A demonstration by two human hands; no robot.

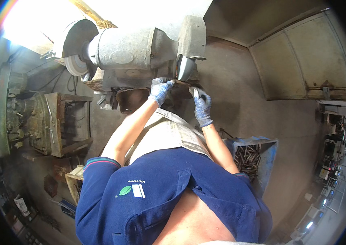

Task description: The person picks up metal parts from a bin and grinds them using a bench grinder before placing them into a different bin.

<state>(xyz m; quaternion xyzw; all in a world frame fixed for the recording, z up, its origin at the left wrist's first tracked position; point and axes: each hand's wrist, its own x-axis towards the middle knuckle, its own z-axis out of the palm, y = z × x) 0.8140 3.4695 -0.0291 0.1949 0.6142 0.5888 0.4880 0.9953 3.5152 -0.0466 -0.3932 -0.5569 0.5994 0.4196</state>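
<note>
A large grey bench grinder (128,49) stands in front of me, with one wheel under a guard on its right end (187,65) and a pale wheel on its left end (75,64). My left hand (160,89), in a blue glove, grips one end of a thin dark metal piece (183,83) held against the right wheel. My right hand (201,105), also gloved in blue, holds the piece's other end just below and right of the wheel. A small orange glow shows where the piece meets the wheel. The piece itself is mostly hidden by my fingers.
A grey crate (269,151) full of dark metal rods stands at my right on the concrete floor. A rusty machine and a metal frame (54,126) stand at the left. A newspaper sheet (169,134) covers my front. Workshop benches lie far right.
</note>
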